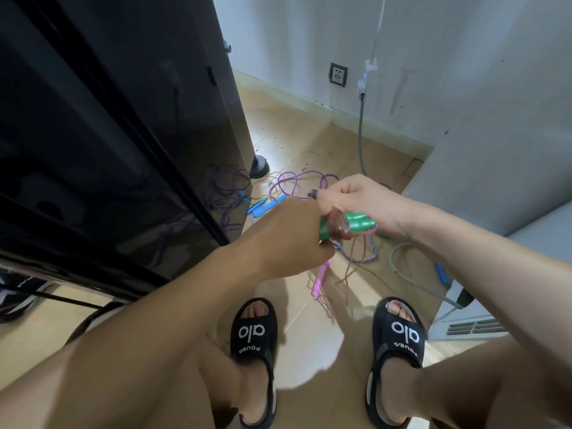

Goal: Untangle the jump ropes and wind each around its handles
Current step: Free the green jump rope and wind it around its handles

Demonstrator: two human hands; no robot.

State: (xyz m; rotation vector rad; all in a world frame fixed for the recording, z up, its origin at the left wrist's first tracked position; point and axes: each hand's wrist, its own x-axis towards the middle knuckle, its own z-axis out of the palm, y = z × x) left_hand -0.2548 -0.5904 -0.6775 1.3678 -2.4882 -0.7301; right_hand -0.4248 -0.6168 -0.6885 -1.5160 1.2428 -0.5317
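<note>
My left hand (284, 236) grips two green handles (359, 222) held side by side, with brownish rope (339, 226) wound round their middle. My right hand (362, 199) is closed just above them and pinches a dark rope end at its fingertips. A blue-and-white braided loop (368, 257) hangs below the green handles. A pink handle (320, 280) with thin brown rope lies on the floor under my hands. Further off, a purple rope (297, 181) lies tangled with blue handles (266, 207). One more blue handle (441, 274) lies at the right.
A tall black glossy cabinet (123, 134) fills the left side. A grey cable (361, 134) runs down the wall (464, 72) to the wooden floor (309, 140). A white appliance with vents (473, 326) stands at the right. My feet in black sandals (253, 332) stand below.
</note>
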